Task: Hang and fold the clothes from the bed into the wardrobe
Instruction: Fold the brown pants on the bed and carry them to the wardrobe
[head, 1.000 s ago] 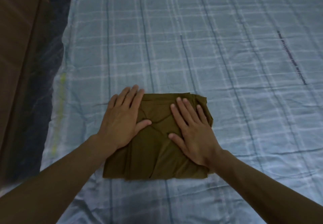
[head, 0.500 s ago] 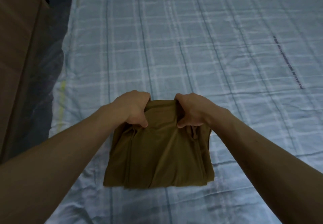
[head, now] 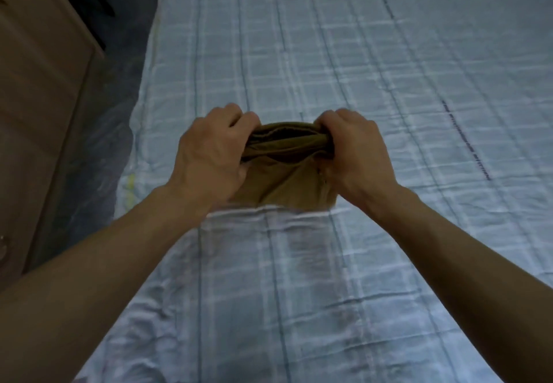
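Cloth: folded brown cloth point(head: 284, 179) hangs between both hands over the bed point(head: 329, 53); half a second ago it lay flat.
Left hand point(head: 209, 155): fingers curled, gripping its top left corner.
Right hand point(head: 356, 155): fingers curled, gripping its top right corner.
Left of bed: wooden cabinet point(head: 36, 113).

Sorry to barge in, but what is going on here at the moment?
A person is handling a folded olive-brown garment over the checked bed sheet. The left hand grips one end of its top edge and the right hand the other, both curled round the bunched layers. The rest hangs down toward the sheet. A wooden cabinet stands beside the bed on the left.
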Demonstrator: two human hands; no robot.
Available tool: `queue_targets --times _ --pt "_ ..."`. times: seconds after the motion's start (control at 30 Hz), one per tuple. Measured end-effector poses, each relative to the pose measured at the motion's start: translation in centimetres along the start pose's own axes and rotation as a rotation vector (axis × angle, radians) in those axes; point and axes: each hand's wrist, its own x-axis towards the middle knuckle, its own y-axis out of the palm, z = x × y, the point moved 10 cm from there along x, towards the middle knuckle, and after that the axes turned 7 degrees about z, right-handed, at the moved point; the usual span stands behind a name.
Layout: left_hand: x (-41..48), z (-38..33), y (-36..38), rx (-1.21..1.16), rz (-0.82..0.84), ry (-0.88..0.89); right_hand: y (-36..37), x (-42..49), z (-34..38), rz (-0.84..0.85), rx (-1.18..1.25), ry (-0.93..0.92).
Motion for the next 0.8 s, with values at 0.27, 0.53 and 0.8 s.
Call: queue_targets --times 0.27,0.53,0.8 --pt "-5.2 -2.1 -2.2 0.006 -0.217 0.055 -0.6 -4.7 2.7 -0.206 -0.099 -0.13" --pt "-14.7 -4.7 13.4 0.109 0.422 0.101 15.6 -15.5 0.3 0.47 -0.17 -0.154" --pt "-16.2 -2.8 14.2 0.034 0.667 -0.026 13.5 -13.7 0.5 0.571 -0.017 -0.065"
